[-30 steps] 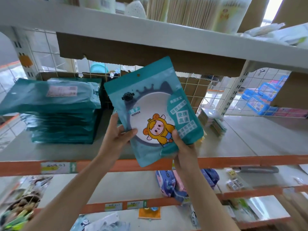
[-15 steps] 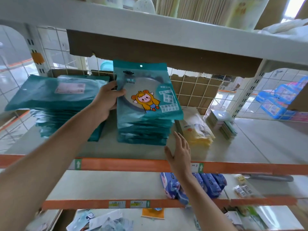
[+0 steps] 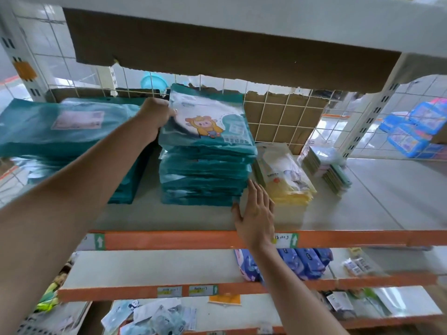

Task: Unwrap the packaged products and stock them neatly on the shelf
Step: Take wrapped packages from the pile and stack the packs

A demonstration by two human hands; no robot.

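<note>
A teal mirror pouch (image 3: 208,122) with a cartoon figure lies on top of a stack of like teal pouches (image 3: 203,180) on the grey shelf (image 3: 362,209). My left hand (image 3: 156,117) grips the top pouch at its left edge. My right hand (image 3: 255,211) hovers open, fingers spread, by the stack's lower right corner, just above the shelf's front. Further left sits a big teal wrapped bundle (image 3: 65,126) with a white label, on more teal packs.
Yellow pouches (image 3: 285,180) lie right of the stack, then small flat packs (image 3: 331,170). A wire grid with cardboard (image 3: 278,122) backs the shelf. An upper shelf (image 3: 217,25) hangs low overhead. Blue packs (image 3: 302,262) sit on the shelf below.
The pouch went from both hands in front of me onto the stack, then settled flatter. My right hand let go and moved to the stack's lower right corner.
</note>
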